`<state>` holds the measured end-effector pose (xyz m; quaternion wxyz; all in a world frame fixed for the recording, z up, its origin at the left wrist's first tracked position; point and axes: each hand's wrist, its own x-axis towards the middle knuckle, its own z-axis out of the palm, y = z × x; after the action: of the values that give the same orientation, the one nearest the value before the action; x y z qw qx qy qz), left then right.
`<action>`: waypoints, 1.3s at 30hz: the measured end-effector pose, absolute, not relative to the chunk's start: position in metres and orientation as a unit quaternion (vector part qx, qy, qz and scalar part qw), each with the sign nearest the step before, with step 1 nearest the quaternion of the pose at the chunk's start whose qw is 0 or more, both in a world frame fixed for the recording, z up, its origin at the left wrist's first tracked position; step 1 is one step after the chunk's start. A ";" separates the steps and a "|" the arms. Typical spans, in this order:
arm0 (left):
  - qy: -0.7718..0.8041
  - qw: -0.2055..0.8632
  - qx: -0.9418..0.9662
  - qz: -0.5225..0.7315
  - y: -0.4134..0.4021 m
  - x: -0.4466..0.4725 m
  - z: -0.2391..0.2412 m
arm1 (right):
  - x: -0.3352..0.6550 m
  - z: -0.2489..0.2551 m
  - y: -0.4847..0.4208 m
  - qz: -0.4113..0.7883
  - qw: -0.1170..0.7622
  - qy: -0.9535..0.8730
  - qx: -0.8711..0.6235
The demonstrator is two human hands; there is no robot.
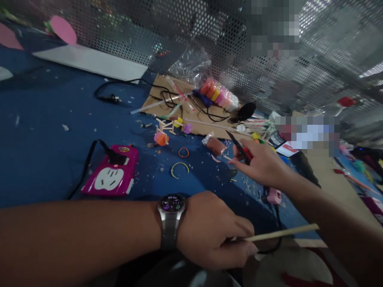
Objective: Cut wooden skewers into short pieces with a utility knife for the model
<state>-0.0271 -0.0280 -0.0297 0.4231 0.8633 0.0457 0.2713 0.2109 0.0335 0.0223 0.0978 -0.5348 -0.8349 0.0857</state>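
A: What sits farthest left on your table?

B: On the blue table (pixel 44 131), at about nine o'clock from my hands, lies a pink power strip (pixel 112 172) with a black plug (pixel 116 158) pushed into it and a black cord running off to the left. A white board (pixel 89 61) lies far back at eleven o'clock.

A: And your left hand?

B: My left hand (pixel 214 231), with a watch (pixel 171 207) on the wrist, is low at six o'clock. Its grip is pressed together, pinching one end of a thin wooden stick (pixel 281 232) that points off to the right, raised a little off the table.

A: What lies beyond it?

B: At twelve o'clock from that hand, an orange rubber band (pixel 183 152) and a yellow one (pixel 179 169) lie flat and apart. Further back stand a small stick frame (pixel 165 126) with an orange piece (pixel 161 138), then a sheet of cardboard (pixel 194 115) carrying black wires and a bag of coloured discs (pixel 218 95).

A: And the right hand?

B: My right hand (pixel 261 163) is at two o'clock from the left one, stretched over the table. Its grip is closed around a red-handled tool (pixel 241 148) whose dark tip points up and left. A small plastic packet (pixel 214 144) lies just beside that tip, at ten o'clock. A pink switch (pixel 274 196) on a cord lies under my right wrist.
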 end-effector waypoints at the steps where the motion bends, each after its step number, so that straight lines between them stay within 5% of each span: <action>1: 0.045 0.428 0.861 0.273 -0.028 -0.028 -0.029 | 0.216 0.025 0.037 0.079 0.094 -0.835 -0.536; 19: 0.030 0.476 0.828 0.294 -0.027 -0.026 -0.026 | 0.255 0.015 0.060 0.034 0.026 -0.862 -0.504; 33: 0.036 0.445 0.845 0.294 -0.027 -0.028 -0.030 | 0.210 0.051 0.073 0.090 0.120 -0.832 -0.534; 39: 0.037 0.411 0.868 0.276 -0.029 -0.027 -0.032 | 0.138 0.047 0.086 0.113 0.190 -0.877 -0.427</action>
<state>-0.0268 -0.0288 -0.0319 0.4113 0.8680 0.0372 0.2757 0.1376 0.0857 0.0469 0.1899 -0.4272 -0.8767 0.1132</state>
